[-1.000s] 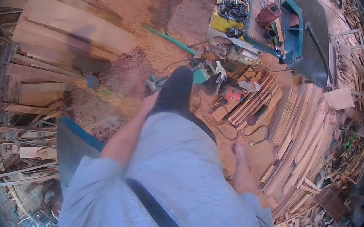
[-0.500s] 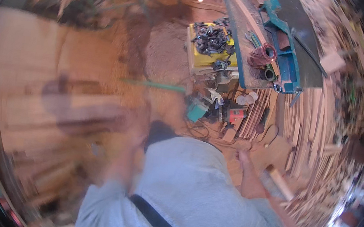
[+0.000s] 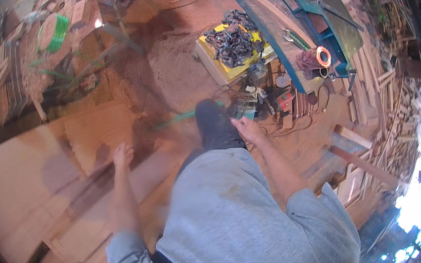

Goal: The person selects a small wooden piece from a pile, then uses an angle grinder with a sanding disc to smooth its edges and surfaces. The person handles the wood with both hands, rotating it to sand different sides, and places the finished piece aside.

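My left hand (image 3: 123,155) hangs over the light-brown wooden boards (image 3: 95,222) on the left. Its fingers look loosely apart and I see nothing in them, though the hand is slightly blurred. In front of my body, beside my dark-trousered leg (image 3: 215,127), is my right hand (image 3: 247,129) with its fingers curled in. Nothing shows in that hand. Just beyond it lie a teal box-shaped thing (image 3: 245,110) and a red power tool (image 3: 284,101) on the dusty floor.
A yellow-topped stand (image 3: 223,73) bears a heap of small dark metal pieces (image 3: 234,40). Right of it stands a blue-edged machine table (image 3: 285,48) with a reddish cylinder (image 3: 309,59). Wood strips (image 3: 399,132) are stacked at right; a roll of green strapping (image 3: 56,34) sits far left.
The view has swung, and the boards and machine table sit differently in it. My left hand is lower and further left; my right hand has come in beside my leg, which now shows stepping forward.
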Tool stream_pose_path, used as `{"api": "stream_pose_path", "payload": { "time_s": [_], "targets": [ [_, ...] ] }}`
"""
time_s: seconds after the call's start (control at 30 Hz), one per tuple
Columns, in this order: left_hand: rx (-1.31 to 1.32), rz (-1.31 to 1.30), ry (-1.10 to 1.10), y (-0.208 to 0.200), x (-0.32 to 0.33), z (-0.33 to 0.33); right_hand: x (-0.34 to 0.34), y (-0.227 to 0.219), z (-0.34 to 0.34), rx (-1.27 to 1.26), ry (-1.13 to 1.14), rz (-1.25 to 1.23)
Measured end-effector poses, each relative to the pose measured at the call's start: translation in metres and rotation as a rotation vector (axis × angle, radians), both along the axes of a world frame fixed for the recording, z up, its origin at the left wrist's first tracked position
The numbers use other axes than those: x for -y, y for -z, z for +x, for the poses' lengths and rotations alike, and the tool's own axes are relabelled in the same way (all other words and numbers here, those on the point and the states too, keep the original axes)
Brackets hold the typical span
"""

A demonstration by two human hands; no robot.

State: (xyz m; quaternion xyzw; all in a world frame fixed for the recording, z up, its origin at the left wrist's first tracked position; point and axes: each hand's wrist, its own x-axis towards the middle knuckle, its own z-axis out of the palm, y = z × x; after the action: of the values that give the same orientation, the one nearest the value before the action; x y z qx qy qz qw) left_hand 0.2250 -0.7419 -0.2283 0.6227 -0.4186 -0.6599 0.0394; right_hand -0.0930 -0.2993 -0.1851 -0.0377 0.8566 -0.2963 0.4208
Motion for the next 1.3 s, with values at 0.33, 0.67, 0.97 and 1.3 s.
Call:
{"api": "stream_pose_path", "payload": {
  "time_s": [0.33, 0.67, 0.97, 1.3],
  "targets": [
    [0.217, -0.197, 1.022, 0.1, 0.083, -0.043, -0.015, 0.158, 0.027, 0.098, 0.411, 0.159],
    [0.181, -0.127, 0.875, 0.032, 0.116, -0.325, 0.128, 0.096, -0.047, 0.261, 0.585, -0.022],
    [0.171, -0.19, 1.508, 0.132, 0.14, -0.378, 0.146, 0.068, -0.025, 0.066, 1.11, -0.081],
    [-0.219, -0.334, 1.569, 0.198, 0.071, -0.545, 0.157, 0.09, -0.109, -0.633, 1.328, -0.137]
  ]
}}
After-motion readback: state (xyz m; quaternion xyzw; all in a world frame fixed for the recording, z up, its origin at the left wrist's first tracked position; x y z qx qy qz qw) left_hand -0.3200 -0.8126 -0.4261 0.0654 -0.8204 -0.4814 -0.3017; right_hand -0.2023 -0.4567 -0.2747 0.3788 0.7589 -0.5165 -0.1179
